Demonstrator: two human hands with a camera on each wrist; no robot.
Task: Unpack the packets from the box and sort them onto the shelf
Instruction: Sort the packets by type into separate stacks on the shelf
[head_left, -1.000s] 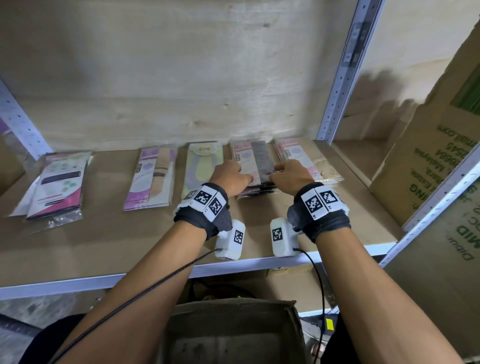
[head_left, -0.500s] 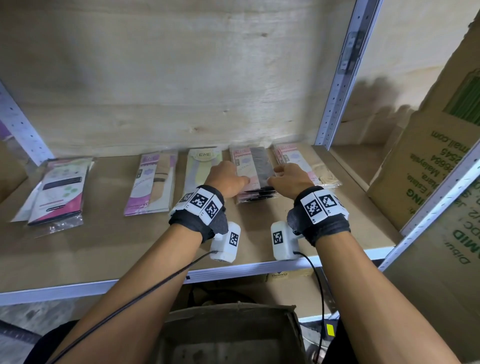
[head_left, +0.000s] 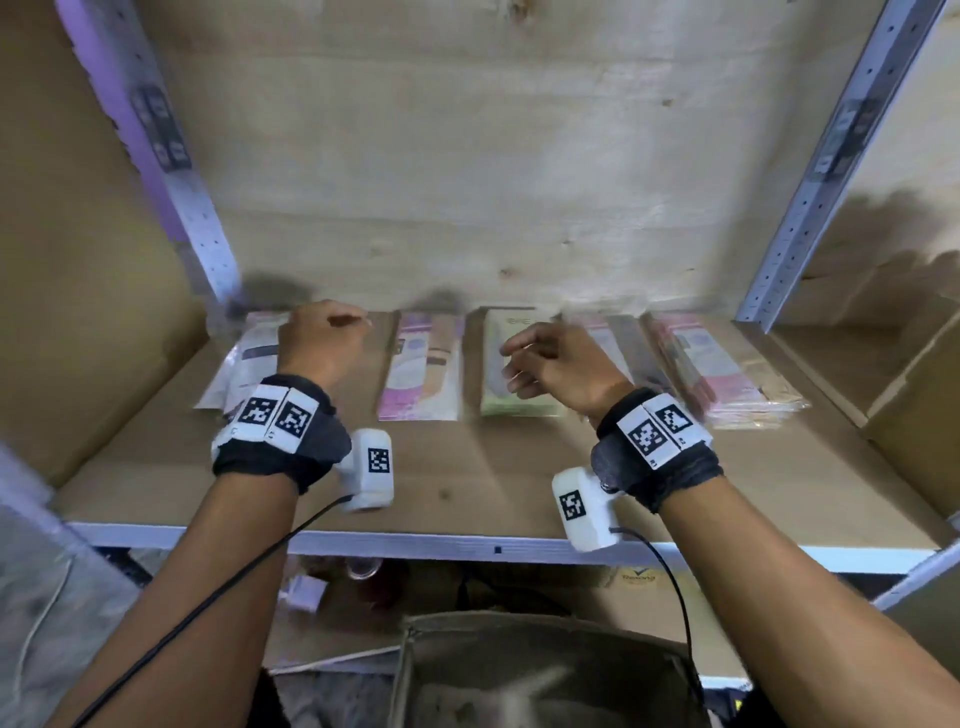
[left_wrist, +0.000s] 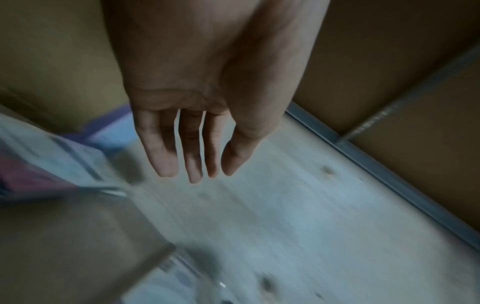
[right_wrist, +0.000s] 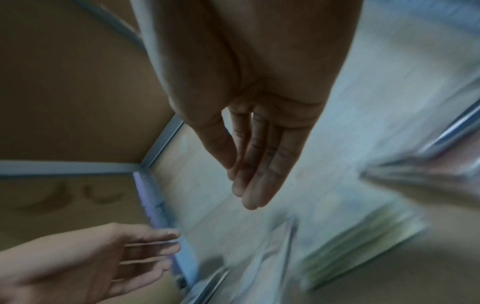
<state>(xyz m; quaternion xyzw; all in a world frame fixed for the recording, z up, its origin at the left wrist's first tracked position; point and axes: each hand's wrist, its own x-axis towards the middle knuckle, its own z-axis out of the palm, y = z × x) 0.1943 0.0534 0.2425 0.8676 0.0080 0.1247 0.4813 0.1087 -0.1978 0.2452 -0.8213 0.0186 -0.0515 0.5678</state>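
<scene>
Leaving the dark-striped stack (head_left: 621, 358) they were squaring a second ago, both hands hover empty with fingers loosely extended. The left hand (head_left: 322, 338) now hangs over the leftmost packets (head_left: 249, 358), the right hand (head_left: 556, 364) above the green packet (head_left: 514, 395). Judging by this, that pile is settled on the shelf (head_left: 467, 483).

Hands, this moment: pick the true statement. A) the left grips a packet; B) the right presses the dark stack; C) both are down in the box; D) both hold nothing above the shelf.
D: the left hand and the right hand show straight, bare fingers in the wrist views, with no packet in them, above the shelf.
</scene>
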